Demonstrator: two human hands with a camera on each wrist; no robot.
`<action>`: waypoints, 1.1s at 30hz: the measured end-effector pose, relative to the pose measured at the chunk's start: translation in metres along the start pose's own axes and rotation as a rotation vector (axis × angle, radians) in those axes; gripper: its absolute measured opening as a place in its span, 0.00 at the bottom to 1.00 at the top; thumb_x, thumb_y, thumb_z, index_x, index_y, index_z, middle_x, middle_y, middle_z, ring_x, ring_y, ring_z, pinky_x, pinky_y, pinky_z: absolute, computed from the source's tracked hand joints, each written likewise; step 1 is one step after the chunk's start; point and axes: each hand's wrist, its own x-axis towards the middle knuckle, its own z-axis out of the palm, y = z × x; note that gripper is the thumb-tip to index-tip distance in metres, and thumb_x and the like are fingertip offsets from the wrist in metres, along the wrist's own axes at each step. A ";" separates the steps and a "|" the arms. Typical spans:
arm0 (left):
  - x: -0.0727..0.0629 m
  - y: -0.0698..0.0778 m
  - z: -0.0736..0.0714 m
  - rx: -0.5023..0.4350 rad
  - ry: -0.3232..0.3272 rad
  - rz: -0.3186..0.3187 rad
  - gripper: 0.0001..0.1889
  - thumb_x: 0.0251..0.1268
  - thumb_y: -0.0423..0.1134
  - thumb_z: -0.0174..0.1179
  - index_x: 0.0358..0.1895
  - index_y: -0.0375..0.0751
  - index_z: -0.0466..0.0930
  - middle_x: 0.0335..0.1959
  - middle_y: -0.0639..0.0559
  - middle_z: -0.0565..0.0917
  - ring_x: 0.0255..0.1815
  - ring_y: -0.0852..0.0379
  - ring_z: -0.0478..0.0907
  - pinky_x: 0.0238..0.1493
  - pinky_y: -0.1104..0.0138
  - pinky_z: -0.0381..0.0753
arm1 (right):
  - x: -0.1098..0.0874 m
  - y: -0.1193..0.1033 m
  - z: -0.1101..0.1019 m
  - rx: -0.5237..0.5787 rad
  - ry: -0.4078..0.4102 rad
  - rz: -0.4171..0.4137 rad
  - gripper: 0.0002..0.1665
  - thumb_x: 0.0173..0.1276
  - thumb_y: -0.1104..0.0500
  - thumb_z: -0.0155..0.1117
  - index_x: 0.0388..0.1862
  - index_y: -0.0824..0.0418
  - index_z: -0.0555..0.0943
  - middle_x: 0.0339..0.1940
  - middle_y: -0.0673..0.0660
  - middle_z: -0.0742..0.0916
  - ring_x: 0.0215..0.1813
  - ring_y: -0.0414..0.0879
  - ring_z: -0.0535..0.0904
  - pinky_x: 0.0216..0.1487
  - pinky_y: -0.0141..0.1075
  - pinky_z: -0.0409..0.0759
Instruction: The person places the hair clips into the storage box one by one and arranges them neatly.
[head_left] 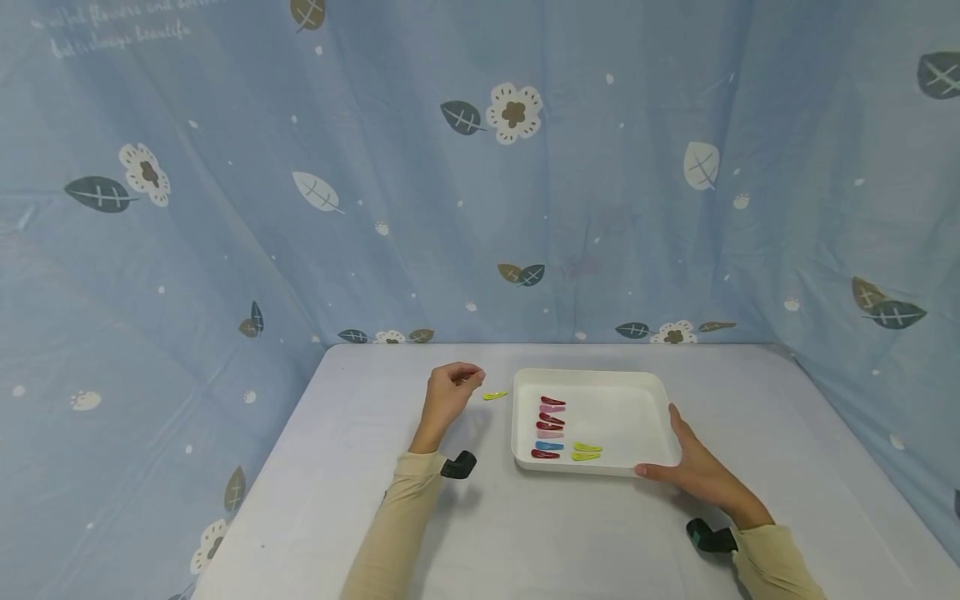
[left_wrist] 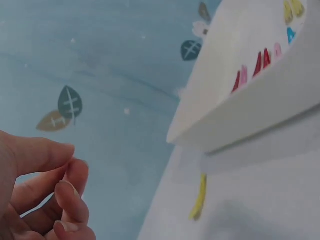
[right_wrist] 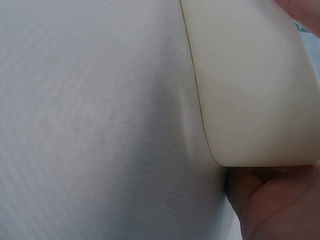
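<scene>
A white tray (head_left: 630, 417) stands on the table, and my right hand (head_left: 697, 462) grips its near right corner, thumb along the front wall and fingers at the right side. Inside the tray, several snap hair clips in red, pink and blue (head_left: 550, 446) form a column at the left. Two yellow hair clips (head_left: 587, 447) lie beside the column's lower end. Left of the tray, another yellow hair clip (head_left: 495, 396) rests on the table. My left hand (head_left: 452, 396) is raised just left of that clip, fingers curled and thumb tip against the index finger, with nothing visible between them.
A white cloth covers the table (head_left: 585, 533). Blue printed curtain (head_left: 585, 208) hangs along the back and both sides. Dark camera mounts (head_left: 459, 465) sit on both wrists.
</scene>
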 end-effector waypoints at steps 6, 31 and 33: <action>0.002 -0.012 0.000 -0.018 0.028 -0.027 0.09 0.70 0.38 0.67 0.43 0.35 0.90 0.38 0.39 0.91 0.37 0.46 0.86 0.35 0.71 0.78 | -0.001 -0.001 0.000 -0.002 -0.002 0.013 0.84 0.57 0.41 0.79 0.83 0.67 0.25 0.83 0.79 0.41 0.81 0.82 0.41 0.72 0.79 0.47; 0.010 -0.052 0.021 0.069 0.049 -0.197 0.10 0.66 0.37 0.69 0.40 0.31 0.89 0.31 0.42 0.89 0.26 0.59 0.79 0.27 0.72 0.75 | 0.001 -0.001 -0.001 -0.023 -0.003 0.027 0.84 0.57 0.40 0.79 0.83 0.67 0.24 0.83 0.80 0.42 0.81 0.83 0.42 0.71 0.78 0.50; 0.012 -0.053 0.023 0.113 0.057 -0.195 0.10 0.65 0.37 0.69 0.39 0.31 0.90 0.31 0.43 0.89 0.27 0.60 0.79 0.28 0.72 0.75 | 0.000 -0.001 -0.001 -0.024 -0.002 0.023 0.84 0.57 0.39 0.79 0.83 0.67 0.25 0.83 0.80 0.43 0.81 0.83 0.43 0.71 0.78 0.50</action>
